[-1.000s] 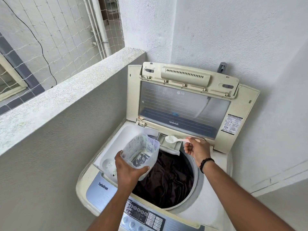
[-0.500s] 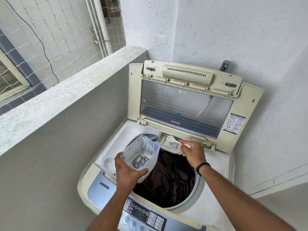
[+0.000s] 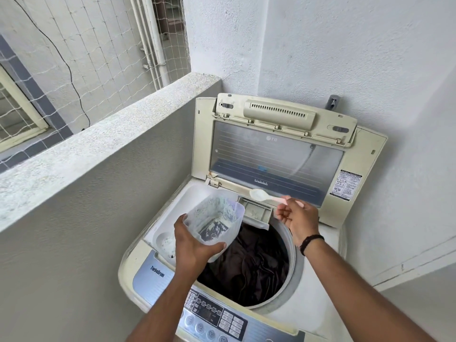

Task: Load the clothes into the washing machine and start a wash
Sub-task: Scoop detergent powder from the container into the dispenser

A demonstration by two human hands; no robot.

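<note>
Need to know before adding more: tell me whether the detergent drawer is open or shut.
Open. The detergent drawer juts over the drum, its compartments exposed beneath the spoon.

A home's laundry balcony: a top-loading washing machine [image 3: 308, 280] stands in a corner of white rendered walls [image 3: 345, 45]. Just left of the machine runs a low parapet wall [image 3: 98, 144]. Beyond it, safety netting [image 3: 74, 58] screens a neighbouring building's window [image 3: 17, 114].
</note>
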